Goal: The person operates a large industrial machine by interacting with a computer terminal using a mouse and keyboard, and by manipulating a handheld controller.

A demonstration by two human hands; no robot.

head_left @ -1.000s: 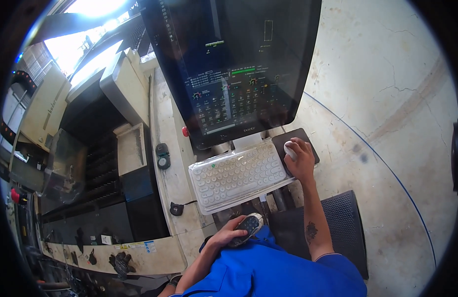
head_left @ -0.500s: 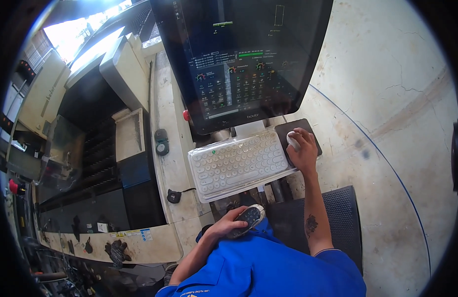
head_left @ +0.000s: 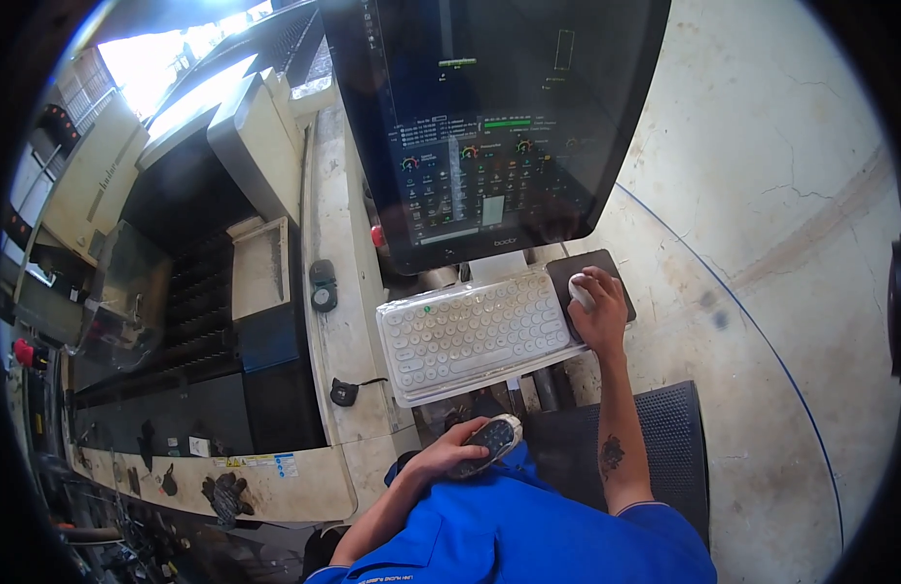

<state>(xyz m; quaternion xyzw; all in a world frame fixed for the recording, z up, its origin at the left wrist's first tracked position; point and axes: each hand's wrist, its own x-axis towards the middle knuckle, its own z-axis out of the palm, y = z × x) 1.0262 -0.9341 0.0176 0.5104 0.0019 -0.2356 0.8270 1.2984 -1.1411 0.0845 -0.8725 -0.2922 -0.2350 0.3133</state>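
My left hand [head_left: 448, 454] is closed round a handheld remote control [head_left: 496, 438], dark-faced with buttons and a pale edge, held low in front of my blue shirt. My right hand [head_left: 602, 310] rests over a white computer mouse [head_left: 580, 293], fingers curled on it. Under the mouse lies a dark mouse pad [head_left: 567, 265]. Left of the pad is a white keyboard [head_left: 470, 336] with round keys and a clear plastic cover. Above the keyboard stands a large black monitor [head_left: 557, 204] with dials, rows of icons and a small pale box near the screen's bottom.
At left is a large machine with a cream frame [head_left: 338, 195] and a dark slatted bed [head_left: 192, 341]. On its ledge sit a dark gauge-like device [head_left: 323, 285], a tape measure [head_left: 344, 392] and a glove [head_left: 226, 498]. A blue hose [head_left: 733, 295] curves across the floor. A black mat [head_left: 674, 428] lies below.
The small pale box has appeared on the screen. The whole view has shifted slightly; both hands keep their holds on the remote control and the mouse.
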